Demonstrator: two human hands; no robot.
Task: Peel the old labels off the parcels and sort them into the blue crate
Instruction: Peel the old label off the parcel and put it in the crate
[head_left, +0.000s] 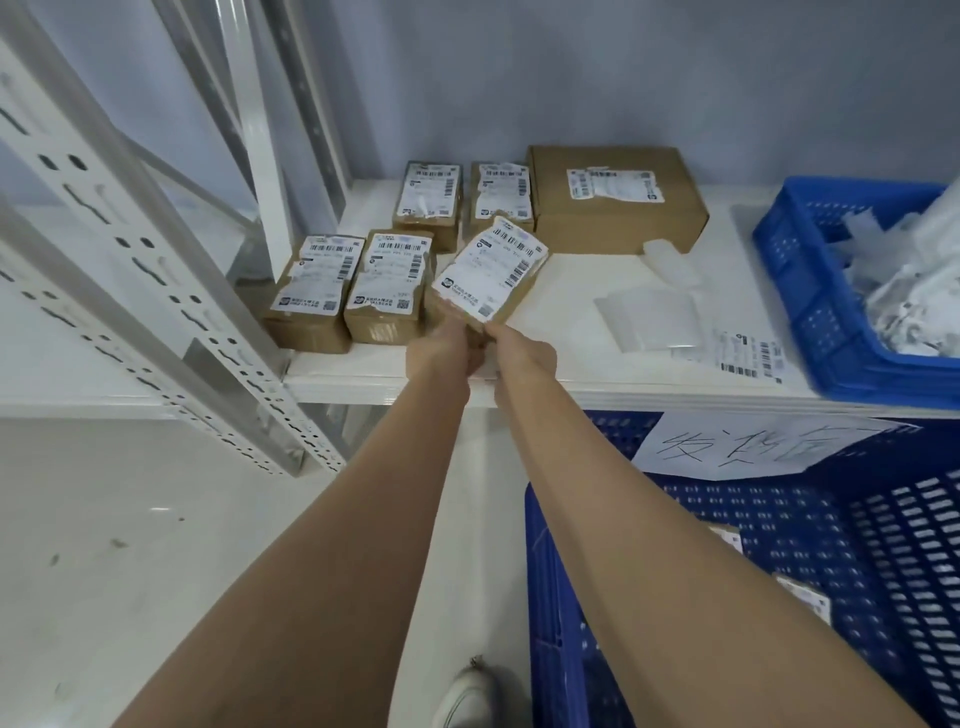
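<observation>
We note both hands on one small brown cardboard parcel, raised just above the front edge of the white shelf. Left hand grips its near-left corner; right hand pinches the near-right corner, closest to the label edge. The parcel's long axis runs away from us, angled rightward. Its white shipping label faces up, barcodes visible, print too small to read. The large blue plastic crate sits below the shelf, right of both arms, bearing a handwritten paper sign we cannot decipher.
</observation>
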